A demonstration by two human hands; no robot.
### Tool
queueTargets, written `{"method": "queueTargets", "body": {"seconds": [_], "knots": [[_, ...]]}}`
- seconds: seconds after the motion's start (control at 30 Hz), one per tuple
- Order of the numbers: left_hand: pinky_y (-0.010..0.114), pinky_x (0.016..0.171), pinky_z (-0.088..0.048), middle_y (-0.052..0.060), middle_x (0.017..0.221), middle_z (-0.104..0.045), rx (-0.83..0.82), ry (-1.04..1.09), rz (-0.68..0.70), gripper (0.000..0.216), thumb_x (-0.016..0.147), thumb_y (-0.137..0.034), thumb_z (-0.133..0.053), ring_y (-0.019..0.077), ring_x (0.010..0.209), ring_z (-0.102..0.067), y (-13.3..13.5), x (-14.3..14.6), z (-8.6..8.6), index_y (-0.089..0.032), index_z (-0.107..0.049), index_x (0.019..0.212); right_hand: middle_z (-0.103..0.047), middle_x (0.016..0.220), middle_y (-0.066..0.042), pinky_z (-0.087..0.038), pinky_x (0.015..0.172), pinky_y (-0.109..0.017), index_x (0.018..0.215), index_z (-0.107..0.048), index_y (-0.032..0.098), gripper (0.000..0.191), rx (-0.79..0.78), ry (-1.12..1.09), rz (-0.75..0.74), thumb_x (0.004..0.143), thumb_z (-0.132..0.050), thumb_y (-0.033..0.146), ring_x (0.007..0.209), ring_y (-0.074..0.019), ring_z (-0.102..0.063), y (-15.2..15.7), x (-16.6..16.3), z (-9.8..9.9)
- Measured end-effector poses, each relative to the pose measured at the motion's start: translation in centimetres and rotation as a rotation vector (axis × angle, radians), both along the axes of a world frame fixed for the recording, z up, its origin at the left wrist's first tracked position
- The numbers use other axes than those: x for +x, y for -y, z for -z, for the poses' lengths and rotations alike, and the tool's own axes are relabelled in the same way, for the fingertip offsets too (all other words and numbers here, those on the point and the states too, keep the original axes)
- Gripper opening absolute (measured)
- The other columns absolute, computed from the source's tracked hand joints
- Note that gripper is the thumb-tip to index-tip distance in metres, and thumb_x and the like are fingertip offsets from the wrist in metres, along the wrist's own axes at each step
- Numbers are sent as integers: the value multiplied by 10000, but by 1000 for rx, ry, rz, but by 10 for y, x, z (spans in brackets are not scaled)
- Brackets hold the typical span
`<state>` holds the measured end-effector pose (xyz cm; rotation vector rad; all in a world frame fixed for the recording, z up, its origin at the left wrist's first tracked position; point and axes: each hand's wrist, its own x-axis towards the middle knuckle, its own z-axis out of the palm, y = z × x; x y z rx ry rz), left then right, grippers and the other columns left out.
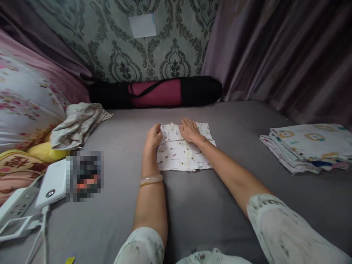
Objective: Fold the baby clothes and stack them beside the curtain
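A small white garment (173, 157) with a scattered fine print lies folded into a rough rectangle on the grey bed sheet (121, 205). A pale yellow strip runs down its middle, and its upper part is folded over in a band. At the garment's upper left corner, my left hand (154, 137) has its fingers curled in and closed on the edge; the fingertips are partly hidden. My right hand (189, 130) lies flat across the upper band, palm down with fingers stretched out. A pale bangle (151, 180) circles my left wrist.
A stack of folded printed cloths (308, 146) lies at the right. A black and red long bag (156, 92) rests along the wall. On the left are a crumpled beige cloth (78, 124), a white power bank (53, 183), a power strip (18, 205) and cables.
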<state>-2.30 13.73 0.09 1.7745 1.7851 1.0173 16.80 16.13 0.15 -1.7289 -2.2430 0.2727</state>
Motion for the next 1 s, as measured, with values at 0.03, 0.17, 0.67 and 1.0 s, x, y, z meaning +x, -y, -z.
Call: {"method": "queueTargets", "body": {"seconds": [0.03,0.17,0.67,1.0], "knots": [[374,1003,-449,154,1206,-662,-7,-3,4,411,848,-142,-454,244,1138,-608,0,1,0,-133,-610,1228,-242,1576,-148,-57,1184,-428,1485,-316,43,609,-16,39,-5,994,-212,388,1468,-257,-134,2,8,4],[381,1000,-451,144,1200,-664,-25,-19,14,411,835,-123,-462,246,1139,-605,1,2,-1,-150,-621,1213,-269,1568,-141,-64,1182,-417,1487,-315,50,613,-44,99,3,997,-194,398,1457,-240,-179,8,16,19],[544,1148,-176,222,1529,-312,-116,-486,60,491,971,-406,-325,333,1450,-213,9,55,16,-105,-479,1327,-274,1560,-170,-67,1162,-495,1485,-326,58,646,-44,103,219,993,-197,456,1451,-287,-180,3,56,19],[464,1104,-316,211,1475,-390,-89,-390,-7,454,934,-402,-422,312,1373,-372,7,47,15,-137,-505,1294,-383,1510,-155,-260,1141,-371,1434,-415,92,523,-42,-214,275,998,-281,348,1400,-238,-335,5,78,-2]]}}
